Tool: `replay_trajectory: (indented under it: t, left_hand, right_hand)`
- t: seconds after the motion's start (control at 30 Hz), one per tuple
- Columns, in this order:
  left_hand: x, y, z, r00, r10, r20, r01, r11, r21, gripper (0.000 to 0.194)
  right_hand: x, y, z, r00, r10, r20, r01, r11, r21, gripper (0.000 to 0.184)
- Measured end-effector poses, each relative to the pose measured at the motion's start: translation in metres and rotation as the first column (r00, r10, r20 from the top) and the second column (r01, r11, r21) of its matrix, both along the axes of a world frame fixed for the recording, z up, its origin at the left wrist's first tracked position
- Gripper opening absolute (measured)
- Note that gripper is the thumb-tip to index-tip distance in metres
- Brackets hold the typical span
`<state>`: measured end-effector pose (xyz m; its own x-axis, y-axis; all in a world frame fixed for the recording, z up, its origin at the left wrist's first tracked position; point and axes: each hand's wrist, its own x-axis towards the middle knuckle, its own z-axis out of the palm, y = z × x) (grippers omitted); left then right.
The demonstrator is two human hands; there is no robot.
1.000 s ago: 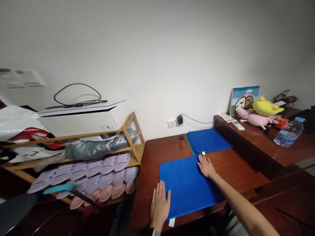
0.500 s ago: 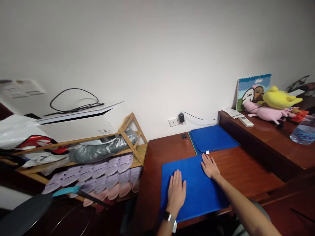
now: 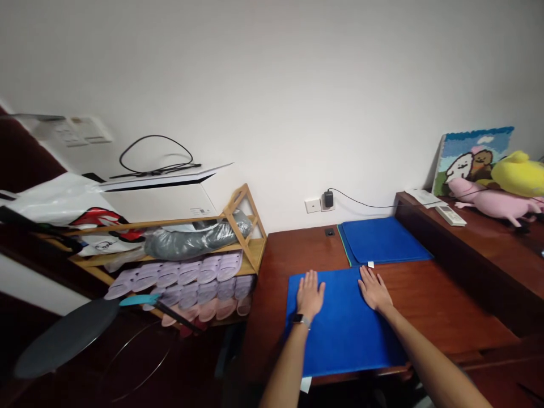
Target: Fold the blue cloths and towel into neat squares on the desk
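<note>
A blue cloth [image 3: 344, 334] lies spread flat on the brown wooden desk [image 3: 272, 306], with a white tag at its near left edge. My left hand [image 3: 310, 296] rests flat on its far left part, fingers stretched out; a watch is on that wrist. On the far right corner lies my right hand [image 3: 375, 290], palm down with the fingers extended. Neither hand grips anything. Just behind, a folded blue cloth stack [image 3: 385, 241] with a green edge and a small white tag sits against the wall side.
At left stands a wooden rack [image 3: 255, 252] with purple and pink slippers [image 3: 210, 269] and a white box [image 3: 165, 202]. A raised ledge at right holds a remote [image 3: 450, 216], a pink plush toy [image 3: 499, 201] and a picture [image 3: 471, 158]. A black plug [image 3: 328, 198] sits in the wall.
My left hand has slid forward over the cloth, toward its far edge. My right hand stays near the far right corner. The view has turned slightly left.
</note>
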<state>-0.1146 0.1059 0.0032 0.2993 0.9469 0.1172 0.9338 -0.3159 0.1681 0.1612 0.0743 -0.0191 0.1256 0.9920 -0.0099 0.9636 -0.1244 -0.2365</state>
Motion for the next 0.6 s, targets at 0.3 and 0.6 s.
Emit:
replay_trajectory:
  t: [0.3,0.6]
  left_hand:
    - [-0.065,0.005,-0.009,0.99,0.139,0.036,-0.142,0.985,0.094,0.064]
    - [-0.062,0.006,-0.005,0.988,0.142,0.052,-0.146,0.986,0.083,0.068]
  right_hand:
    - [-0.004,-0.003,0.018,0.999,-0.014,0.029,0.016,0.998,-0.055,0.066]
    - [0.003,-0.077,-0.004,0.997,0.065,0.041,-0.067,0.997,0.045,0.071]
